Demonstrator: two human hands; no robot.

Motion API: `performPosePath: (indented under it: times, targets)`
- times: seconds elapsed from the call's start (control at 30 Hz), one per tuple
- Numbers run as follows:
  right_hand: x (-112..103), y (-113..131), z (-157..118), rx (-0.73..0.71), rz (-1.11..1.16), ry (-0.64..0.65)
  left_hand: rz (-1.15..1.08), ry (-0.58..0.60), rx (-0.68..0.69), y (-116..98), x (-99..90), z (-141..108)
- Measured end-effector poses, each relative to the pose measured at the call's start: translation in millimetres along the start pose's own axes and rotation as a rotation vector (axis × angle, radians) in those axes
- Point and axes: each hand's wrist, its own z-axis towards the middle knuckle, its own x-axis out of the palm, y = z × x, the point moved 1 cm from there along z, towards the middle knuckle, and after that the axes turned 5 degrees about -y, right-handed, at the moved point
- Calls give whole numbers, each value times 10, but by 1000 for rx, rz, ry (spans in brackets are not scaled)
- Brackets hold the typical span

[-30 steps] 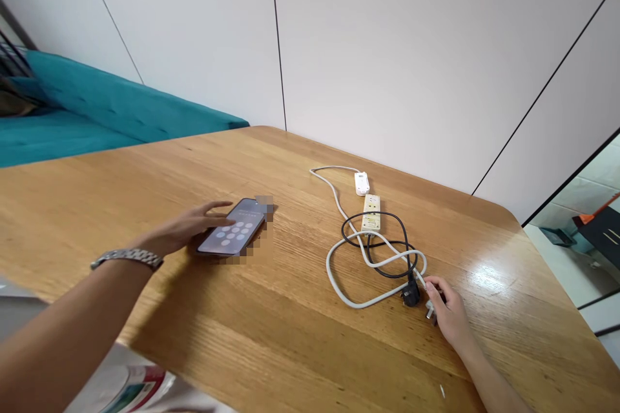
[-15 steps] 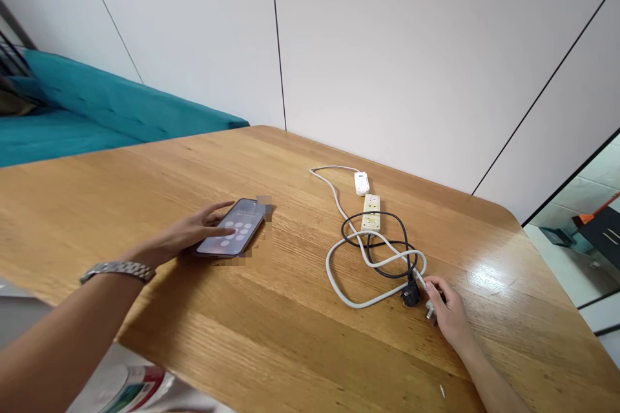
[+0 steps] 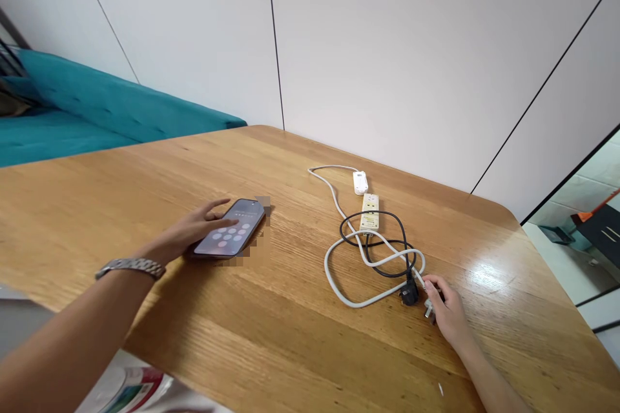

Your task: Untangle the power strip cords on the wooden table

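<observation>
A smartphone (image 3: 232, 232) lies on the wooden table, its lit screen showing a keypad of round buttons. My left hand (image 3: 198, 226), with a metal-band watch (image 3: 133, 266) on the wrist, rests at the phone's left side, fingers stretched out and one tip over the keypad. At the right, my right hand (image 3: 446, 310) pinches a white plug (image 3: 429, 311) with metal prongs at the end of a white cable (image 3: 356, 304). Just left of it lies a black plug (image 3: 409, 294) on a black cable (image 3: 398, 222). Both cables overlap in loops.
A cream power strip (image 3: 370, 213) and a smaller white socket block (image 3: 360, 182) lie farther back on the table (image 3: 290, 348). Behind stands a white panelled wall (image 3: 387, 64); a teal sofa (image 3: 121, 100) is at the left. Printed packaging (image 3: 140, 390) shows below the table's front edge.
My left hand has shifted slightly, its fingertip moving up and right across the phone's keypad. My right hand stays on the white plug. The view has shifted very slightly.
</observation>
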Motion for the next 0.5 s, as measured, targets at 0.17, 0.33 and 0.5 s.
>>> performPosePath:
  times: [0.17, 0.33, 0.5]
  targets:
    - [-17, -7, 17, 16, 14, 16, 32, 151, -1, 32, -137, -32]
    - [-20, -9, 19, 16, 12, 0, 74, 220, 41, 106, -147, 3]
    - [-18, -19, 15, 12, 12, 0, 51, 143, -18, -14, -138, -77]
